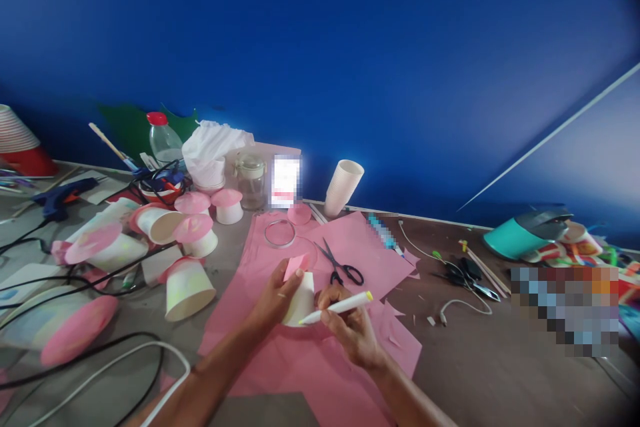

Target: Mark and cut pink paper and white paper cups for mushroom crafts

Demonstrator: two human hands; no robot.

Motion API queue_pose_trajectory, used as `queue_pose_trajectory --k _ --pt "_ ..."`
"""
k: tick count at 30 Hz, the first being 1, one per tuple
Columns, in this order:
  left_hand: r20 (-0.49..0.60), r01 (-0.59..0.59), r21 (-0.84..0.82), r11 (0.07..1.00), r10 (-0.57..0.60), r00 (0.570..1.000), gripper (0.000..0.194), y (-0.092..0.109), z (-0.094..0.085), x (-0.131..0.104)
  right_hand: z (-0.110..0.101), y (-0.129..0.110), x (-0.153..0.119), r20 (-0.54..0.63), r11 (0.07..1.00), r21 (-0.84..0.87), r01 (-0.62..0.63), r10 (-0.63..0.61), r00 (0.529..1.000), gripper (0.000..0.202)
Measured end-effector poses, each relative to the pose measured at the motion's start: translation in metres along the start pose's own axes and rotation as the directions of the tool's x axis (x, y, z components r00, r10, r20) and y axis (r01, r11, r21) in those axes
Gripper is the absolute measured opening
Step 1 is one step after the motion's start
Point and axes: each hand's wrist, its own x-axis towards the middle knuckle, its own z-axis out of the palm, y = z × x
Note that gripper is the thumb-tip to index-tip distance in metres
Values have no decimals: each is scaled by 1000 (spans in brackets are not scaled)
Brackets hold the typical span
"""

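Observation:
My left hand (pixel 274 293) is closed around a small white paper cup (pixel 302 299) with a pink paper piece (pixel 296 267) at its upper end. Between the fingers of my right hand (pixel 350 330) is a white marker (pixel 345 305) with a yellow end, its tip at the cup's lower edge. Both hands are above pink paper (pixel 280 363) spread on the table. Black-handled scissors (pixel 337 263) lie on that paper just beyond my hands, near a metal ring (pixel 280 233).
Several cups with pink tops (pixel 190 287) and black cables stand or lie at the left, with a blue glue gun (pixel 63 199) behind. A glass jar (pixel 251 181) and stacked cups (pixel 344 188) are by the blue wall. Pliers (pixel 483 288) and a teal container (pixel 517 238) are right.

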Motion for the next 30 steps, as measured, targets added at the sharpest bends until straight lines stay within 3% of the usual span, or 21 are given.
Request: queue_pose_trajectory --k 6,9,14,17,21,24,30 --pt "2 50 -12 999 -50 999 44 -1 -1 -2 -2 13 4 -173 988 155 -5 32 984 36" --pt "18 47 -35 998 -46 999 45 -1 -1 -1 -3 16 5 -125 981 196 -1 26 992 39" --pt "15 37 -48 998 -36 999 44 -2 0 1 -3 6 4 -47 997 80 -16 19 999 39" --pt "14 35 -47 998 -34 999 45 -5 -1 2 -3 6 5 -82 998 59 -27 32 996 38" --pt "9 35 -20 999 -35 999 51 -10 -3 2 -4 14 7 -185 981 191 -25 61 981 37" --pt "34 46 -46 998 -45 998 56 -11 -3 2 -5 14 7 -128 975 221 -27 57 990 36" --pt "31 60 -93 994 -58 998 55 -4 0 0 -2 4 7 -56 991 118 -58 65 996 33"
